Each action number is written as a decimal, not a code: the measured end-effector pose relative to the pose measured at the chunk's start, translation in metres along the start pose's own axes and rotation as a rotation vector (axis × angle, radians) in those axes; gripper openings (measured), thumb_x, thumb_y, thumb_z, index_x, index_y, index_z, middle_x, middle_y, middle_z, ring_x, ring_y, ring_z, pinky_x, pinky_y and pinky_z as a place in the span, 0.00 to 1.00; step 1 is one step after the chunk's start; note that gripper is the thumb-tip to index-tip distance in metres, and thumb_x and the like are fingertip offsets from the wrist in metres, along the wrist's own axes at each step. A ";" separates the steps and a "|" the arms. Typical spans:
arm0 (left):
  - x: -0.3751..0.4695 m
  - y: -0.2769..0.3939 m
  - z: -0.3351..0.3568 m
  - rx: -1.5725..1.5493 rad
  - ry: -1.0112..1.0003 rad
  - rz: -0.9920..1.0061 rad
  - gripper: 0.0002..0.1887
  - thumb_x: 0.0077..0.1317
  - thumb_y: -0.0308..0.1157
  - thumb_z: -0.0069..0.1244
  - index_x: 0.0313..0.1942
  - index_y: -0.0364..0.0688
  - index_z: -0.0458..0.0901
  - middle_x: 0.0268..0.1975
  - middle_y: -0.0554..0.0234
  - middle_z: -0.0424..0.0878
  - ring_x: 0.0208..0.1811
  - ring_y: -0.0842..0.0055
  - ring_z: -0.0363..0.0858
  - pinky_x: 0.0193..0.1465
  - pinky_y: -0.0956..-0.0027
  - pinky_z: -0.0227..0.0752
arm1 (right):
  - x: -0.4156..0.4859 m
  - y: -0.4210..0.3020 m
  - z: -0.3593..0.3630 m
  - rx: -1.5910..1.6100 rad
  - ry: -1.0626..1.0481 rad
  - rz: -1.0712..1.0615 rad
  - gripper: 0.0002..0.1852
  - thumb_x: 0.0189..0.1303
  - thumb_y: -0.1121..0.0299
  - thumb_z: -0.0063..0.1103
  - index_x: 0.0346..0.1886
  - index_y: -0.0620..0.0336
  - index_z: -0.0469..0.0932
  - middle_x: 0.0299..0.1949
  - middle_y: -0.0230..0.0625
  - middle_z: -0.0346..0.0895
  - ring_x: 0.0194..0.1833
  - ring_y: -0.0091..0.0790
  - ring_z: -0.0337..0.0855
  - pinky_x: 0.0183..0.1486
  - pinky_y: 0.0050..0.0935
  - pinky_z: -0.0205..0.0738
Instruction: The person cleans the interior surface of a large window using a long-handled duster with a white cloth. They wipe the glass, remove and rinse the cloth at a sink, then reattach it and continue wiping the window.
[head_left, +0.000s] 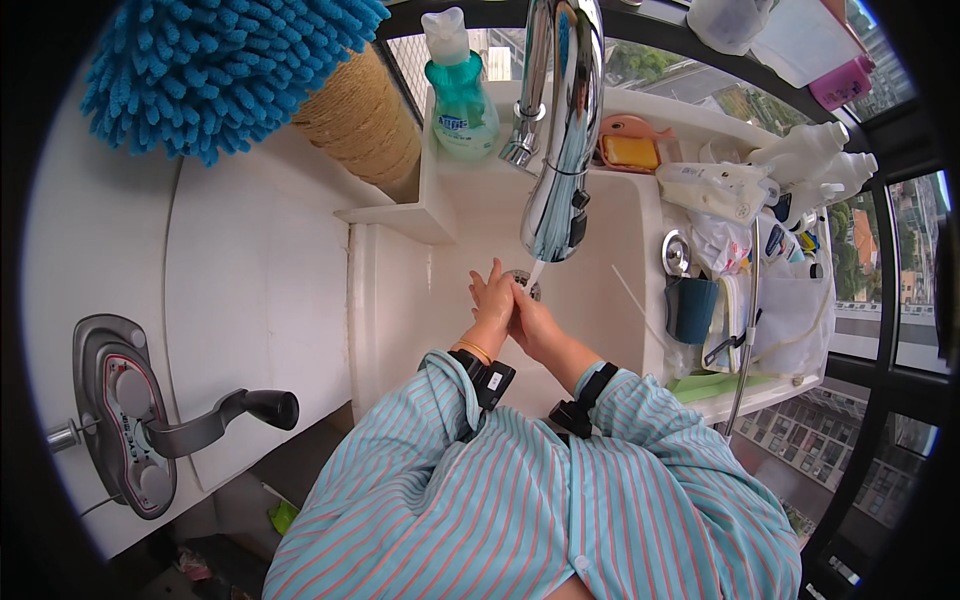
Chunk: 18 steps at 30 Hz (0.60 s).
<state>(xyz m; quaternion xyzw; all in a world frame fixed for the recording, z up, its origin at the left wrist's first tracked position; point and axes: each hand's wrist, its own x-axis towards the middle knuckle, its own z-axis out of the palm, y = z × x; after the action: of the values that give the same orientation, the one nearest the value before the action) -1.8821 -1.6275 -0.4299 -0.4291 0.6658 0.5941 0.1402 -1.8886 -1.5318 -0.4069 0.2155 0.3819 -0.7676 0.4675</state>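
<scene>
My left hand (493, 302) is over the white sink basin (600, 225), its fingers spread and a thin yellow band at the wrist. Against its side presses my right hand (538, 324), whose fingers are partly hidden behind the left one. Both look wet and hold no object. Water (535, 276) runs from the chrome faucet (555, 217) down beside the touching hands. Just beyond them, the metal drain (523, 282) shows in the basin floor.
A green pump bottle (461, 105) and a yellow soap bar (630, 152) in a pink dish line the back ledge. On the right stand a blue cup (691, 309) and white jugs (802, 150). A hand crank (217, 424) juts from the left wall.
</scene>
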 end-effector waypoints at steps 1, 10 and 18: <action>-0.001 0.004 -0.001 0.018 0.007 0.015 0.35 0.78 0.63 0.36 0.82 0.69 0.57 0.87 0.48 0.31 0.88 0.49 0.24 0.83 0.36 0.24 | -0.002 -0.001 0.000 -0.019 0.000 -0.048 0.24 0.83 0.48 0.47 0.66 0.55 0.75 0.56 0.31 0.82 0.52 0.29 0.82 0.55 0.34 0.79; -0.023 0.006 -0.013 -0.540 -0.111 0.035 0.40 0.76 0.56 0.47 0.80 0.42 0.60 0.82 0.51 0.53 0.84 0.60 0.45 0.82 0.49 0.44 | 0.020 -0.018 -0.033 -0.126 0.038 -0.136 0.14 0.81 0.60 0.50 0.60 0.54 0.76 0.41 0.28 0.81 0.34 0.23 0.76 0.34 0.25 0.72; 0.000 -0.018 -0.035 -0.613 0.002 -0.165 0.27 0.78 0.53 0.46 0.68 0.47 0.76 0.63 0.62 0.77 0.63 0.70 0.72 0.69 0.57 0.60 | 0.012 -0.024 -0.008 -0.280 0.075 -0.098 0.20 0.80 0.45 0.54 0.42 0.52 0.79 0.24 0.22 0.66 0.21 0.19 0.62 0.22 0.22 0.51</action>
<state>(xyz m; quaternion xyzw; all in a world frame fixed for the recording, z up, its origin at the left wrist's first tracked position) -1.8577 -1.6586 -0.4331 -0.5047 0.4186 0.7533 0.0514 -1.9160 -1.5255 -0.4113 0.1577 0.5126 -0.7200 0.4404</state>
